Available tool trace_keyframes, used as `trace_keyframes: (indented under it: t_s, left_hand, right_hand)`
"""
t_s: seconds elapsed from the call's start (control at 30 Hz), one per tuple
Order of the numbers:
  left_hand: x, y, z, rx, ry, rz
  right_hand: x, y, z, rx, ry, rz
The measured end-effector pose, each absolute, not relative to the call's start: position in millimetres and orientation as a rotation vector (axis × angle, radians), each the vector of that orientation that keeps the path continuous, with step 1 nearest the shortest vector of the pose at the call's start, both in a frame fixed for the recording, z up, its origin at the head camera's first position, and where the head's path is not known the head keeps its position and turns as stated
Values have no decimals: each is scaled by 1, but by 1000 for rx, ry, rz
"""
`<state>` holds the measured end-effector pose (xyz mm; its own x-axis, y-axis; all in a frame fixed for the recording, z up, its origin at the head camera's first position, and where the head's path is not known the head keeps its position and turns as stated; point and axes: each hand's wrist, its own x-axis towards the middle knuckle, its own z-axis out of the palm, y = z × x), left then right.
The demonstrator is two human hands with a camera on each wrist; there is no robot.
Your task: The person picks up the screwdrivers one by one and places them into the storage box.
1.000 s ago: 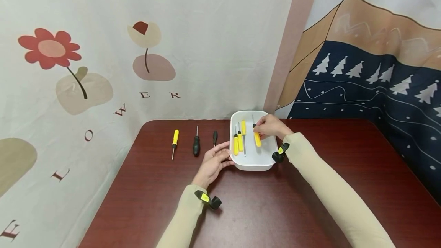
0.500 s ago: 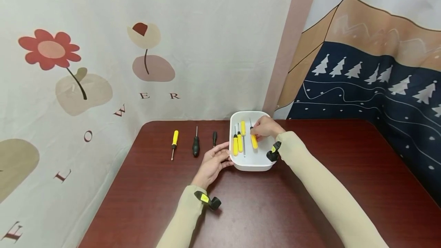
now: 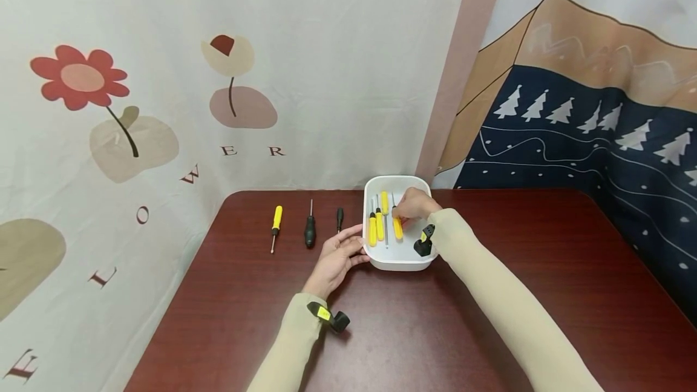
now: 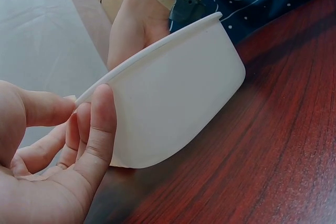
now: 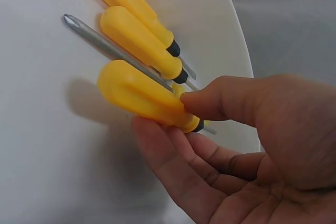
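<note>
A white tray [image 3: 394, 262] stands at the back of the table. My right hand [image 3: 416, 203] is inside it, pinching a yellow-handled screwdriver [image 5: 139, 93] between thumb and fingers near the black collar. That handle is raised over the tray floor, casting a shadow in the right wrist view. Left of it in the tray lie two yellow screwdrivers [image 5: 139, 40] with handles toward me and a third screwdriver [image 3: 385, 201] turned the other way, its cross tip toward me. My left hand [image 3: 332, 262] holds the tray's left rim, thumb and fingers at the edge.
On the brown table [image 3: 229, 307], left of the tray, lie a yellow screwdriver [image 3: 276, 219], a black screwdriver [image 3: 310, 231] and a smaller black-handled tool [image 3: 340, 218], partly behind my left hand. A printed curtain [image 3: 337, 77] hangs behind the table's back edge.
My right hand has moved left inside the tray with the screwdriver, bringing it closer to the others and more in line with them. The left hand stays on the rim.
</note>
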<state>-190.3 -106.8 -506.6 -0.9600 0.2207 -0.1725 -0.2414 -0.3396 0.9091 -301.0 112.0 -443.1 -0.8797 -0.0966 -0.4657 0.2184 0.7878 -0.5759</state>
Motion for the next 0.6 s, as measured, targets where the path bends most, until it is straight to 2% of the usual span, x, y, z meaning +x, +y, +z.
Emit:
trace_keyframes:
  t_s: [0.6]
  left_hand:
    - [-193,-109,-509,-20,1630,2345]
  right_hand:
    - [-304,97,-452,173,2464,-892]
